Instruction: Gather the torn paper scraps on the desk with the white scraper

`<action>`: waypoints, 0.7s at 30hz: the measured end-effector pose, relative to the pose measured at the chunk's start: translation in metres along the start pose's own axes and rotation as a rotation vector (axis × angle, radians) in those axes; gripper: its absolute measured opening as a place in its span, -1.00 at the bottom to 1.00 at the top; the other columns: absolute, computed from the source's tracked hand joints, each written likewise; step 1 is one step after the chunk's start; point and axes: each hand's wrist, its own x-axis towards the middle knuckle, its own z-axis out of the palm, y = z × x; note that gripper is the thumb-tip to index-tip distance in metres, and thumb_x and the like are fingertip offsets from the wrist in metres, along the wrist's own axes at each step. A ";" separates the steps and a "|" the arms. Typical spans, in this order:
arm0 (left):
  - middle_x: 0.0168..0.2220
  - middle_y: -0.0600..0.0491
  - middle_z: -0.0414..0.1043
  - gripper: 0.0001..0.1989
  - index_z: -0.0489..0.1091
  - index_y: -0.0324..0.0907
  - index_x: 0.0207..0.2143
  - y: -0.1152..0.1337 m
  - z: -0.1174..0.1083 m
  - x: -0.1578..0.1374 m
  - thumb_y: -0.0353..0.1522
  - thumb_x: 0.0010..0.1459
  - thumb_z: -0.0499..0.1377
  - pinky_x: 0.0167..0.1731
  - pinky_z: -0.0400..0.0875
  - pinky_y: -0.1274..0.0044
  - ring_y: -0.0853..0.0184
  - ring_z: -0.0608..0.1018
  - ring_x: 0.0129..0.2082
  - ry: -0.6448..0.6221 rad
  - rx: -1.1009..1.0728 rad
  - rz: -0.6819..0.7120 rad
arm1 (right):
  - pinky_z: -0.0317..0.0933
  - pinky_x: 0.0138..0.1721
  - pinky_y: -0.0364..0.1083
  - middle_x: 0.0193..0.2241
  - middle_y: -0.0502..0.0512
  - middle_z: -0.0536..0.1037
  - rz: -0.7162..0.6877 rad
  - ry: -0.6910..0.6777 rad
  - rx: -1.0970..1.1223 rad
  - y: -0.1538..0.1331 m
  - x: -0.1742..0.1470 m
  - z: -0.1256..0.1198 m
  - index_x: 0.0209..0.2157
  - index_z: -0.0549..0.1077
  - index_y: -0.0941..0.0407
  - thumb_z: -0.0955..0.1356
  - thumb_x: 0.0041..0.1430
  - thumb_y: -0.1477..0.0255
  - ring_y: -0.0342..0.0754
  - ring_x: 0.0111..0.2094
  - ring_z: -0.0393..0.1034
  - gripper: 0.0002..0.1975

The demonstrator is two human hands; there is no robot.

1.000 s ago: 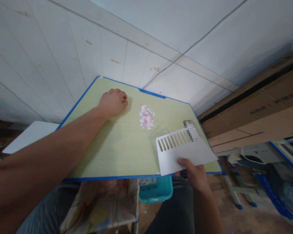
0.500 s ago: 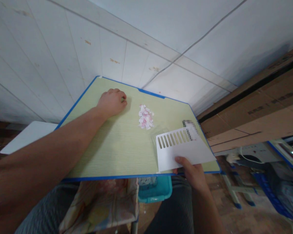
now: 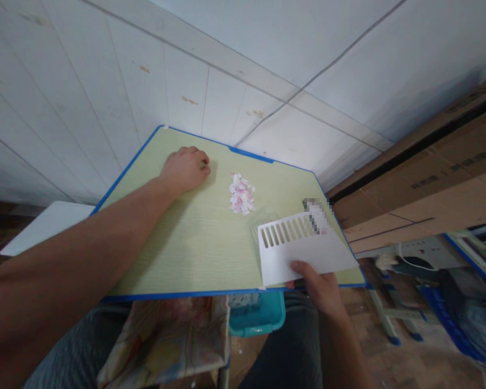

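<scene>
My left hand [image 3: 186,168] rests on the light yellow-green tabletop [image 3: 178,232] toward its far left. Its fingers are curled closed, and whatever they may hold is hidden. To the right of it lies a small heap of white and pink scraps [image 3: 242,194]. At the near right edge, my right hand [image 3: 318,286] grips a white slotted sheet [image 3: 295,256], thumb on top and fingers underneath. The sheet has a row of long slots along its far side. A clear ribbed piece [image 3: 263,220] shows beside and partly under the sheet.
A blurred-out item [image 3: 318,215] sits at the sheet's far edge. Below the near edge are a teal basket [image 3: 257,327] and a patterned cloth [image 3: 174,346]. White wall panels [image 3: 186,81] stand behind, cardboard boxes [image 3: 421,178] at right, and a white board [image 3: 44,229] at left.
</scene>
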 end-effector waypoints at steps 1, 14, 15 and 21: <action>0.30 -0.24 0.69 -0.55 0.74 -0.11 0.13 0.000 0.000 0.000 -0.23 0.41 0.13 0.43 0.48 0.04 -0.18 0.59 0.39 0.002 0.004 0.003 | 0.44 -0.39 0.00 -0.65 0.01 0.55 0.003 -0.001 0.002 0.000 0.000 0.000 -0.61 0.55 -0.01 0.59 0.21 0.21 0.03 -0.56 0.46 -0.63; 0.31 -0.26 0.67 -0.52 0.73 -0.13 0.16 0.000 -0.003 -0.001 -0.23 0.41 0.11 0.43 0.48 0.01 -0.20 0.59 0.38 -0.016 0.024 0.023 | 0.47 -0.34 0.03 -0.65 0.01 0.56 0.023 -0.023 -0.005 0.000 -0.004 0.001 -0.56 0.57 -0.02 0.61 0.20 0.19 0.09 -0.54 0.51 -0.66; 0.31 -0.27 0.67 -0.52 0.73 -0.14 0.16 0.000 -0.003 -0.001 -0.23 0.41 0.12 0.42 0.48 0.01 -0.20 0.60 0.38 -0.014 0.021 0.023 | 0.49 -0.32 0.05 -0.64 0.02 0.57 0.024 -0.006 -0.022 0.000 -0.005 0.001 -0.55 0.57 -0.02 0.61 0.21 0.17 0.10 -0.52 0.52 -0.65; 0.28 -0.20 0.69 -0.56 0.74 -0.07 0.13 -0.002 0.000 0.000 -0.20 0.40 0.15 0.43 0.49 0.04 -0.17 0.59 0.38 0.003 -0.018 0.022 | 0.61 -0.11 0.10 -0.50 0.08 0.71 -0.013 0.189 -0.108 0.003 -0.016 0.006 -0.46 0.62 -0.04 0.64 0.13 0.16 0.22 -0.29 0.66 -0.74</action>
